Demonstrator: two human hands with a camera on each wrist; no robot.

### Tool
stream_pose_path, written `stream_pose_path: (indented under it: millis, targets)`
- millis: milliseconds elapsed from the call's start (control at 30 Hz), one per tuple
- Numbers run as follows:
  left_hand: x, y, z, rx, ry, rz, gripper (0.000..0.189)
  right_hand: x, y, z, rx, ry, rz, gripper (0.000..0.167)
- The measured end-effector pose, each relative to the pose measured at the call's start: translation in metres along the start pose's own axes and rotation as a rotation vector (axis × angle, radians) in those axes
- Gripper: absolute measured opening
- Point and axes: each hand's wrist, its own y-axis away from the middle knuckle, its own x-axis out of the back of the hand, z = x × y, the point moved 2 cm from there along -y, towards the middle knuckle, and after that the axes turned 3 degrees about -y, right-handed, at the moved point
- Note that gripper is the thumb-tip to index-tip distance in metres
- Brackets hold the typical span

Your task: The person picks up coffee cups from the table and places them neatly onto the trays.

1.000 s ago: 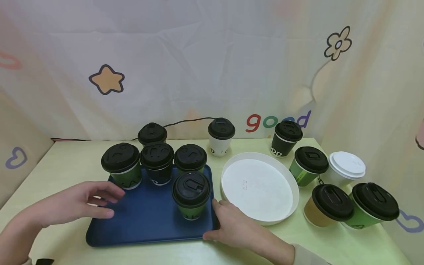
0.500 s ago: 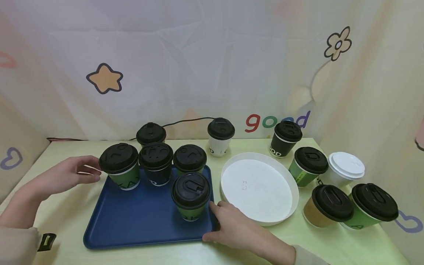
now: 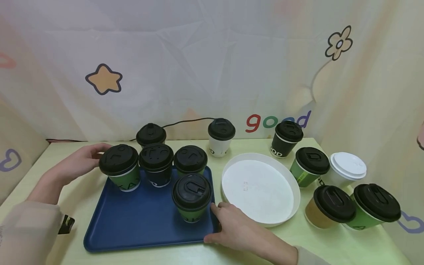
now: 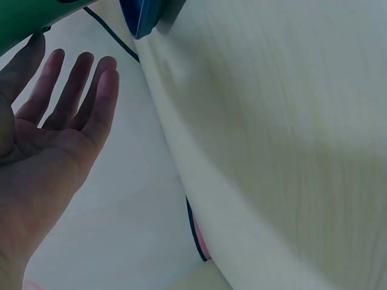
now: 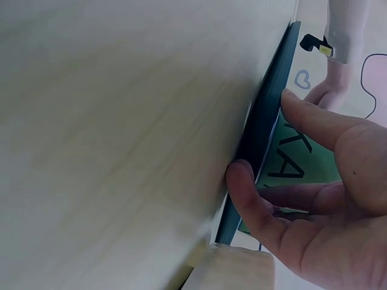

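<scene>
My left hand [image 3: 79, 162] is at the far left of the blue tray [image 3: 139, 224], beside a green paper cup [image 3: 125, 179] with a black lid. Its fingers are loosely bent and reach behind that cup; in the left wrist view the thumb [image 4: 27, 63] comes up to the green cup wall [image 4: 30, 18]. With bent fingers and thumb my right hand [image 3: 233, 225] holds the tray's right edge near its front corner. On the tray also stand a black cup [image 3: 160, 178], a partly hidden black-lidded cup [image 3: 190, 159] and a green cup [image 3: 192, 214].
A round white dish [image 3: 260, 191] sits right of the tray. Several lidded cups stand farther right, among them a brown cup [image 3: 316, 214] and a white-lidded cup [image 3: 346, 169]. Behind the tray are a white cup [image 3: 219, 147] and another black-lidded cup [image 3: 151, 134].
My left hand has moved from above the tray's left part, out to the left, then forward and right to the back-left green cup. The right hand stays at the tray edge.
</scene>
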Motion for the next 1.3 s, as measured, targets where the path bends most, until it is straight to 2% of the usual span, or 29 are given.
stream_pose_path:
  millis: [300, 467, 633, 800, 1133, 1300]
  targets:
    - [-0.005, -0.021, 0.005, -0.005, 0.125, -0.05, 0.059, 0.002, 0.004, 0.001, 0.044, 0.022, 0.031, 0.08]
    - [-0.005, -0.03, 0.008, -0.026, 0.123, -0.07, 0.062, 0.004, 0.007, 0.002, 0.038, 0.016, 0.038, 0.082]
    - [-0.008, -0.037, 0.009, -0.061, 0.118, -0.083, 0.068, 0.006, 0.009, 0.005, 0.068, 0.027, 0.058, 0.076]
    - [-0.012, -0.044, 0.007, -0.102, 0.122, -0.09, 0.073, 0.005, 0.009, 0.009, 0.074, 0.033, 0.057, 0.082]
    - [-0.017, -0.056, 0.006, -0.127, 0.124, -0.108, 0.083, 0.001, 0.009, 0.012, 0.063, 0.02, 0.034, 0.085]
    - [-0.02, -0.061, 0.007, -0.161, 0.132, -0.134, 0.082, -0.017, -0.002, 0.035, 0.086, 0.021, 0.033, 0.092]
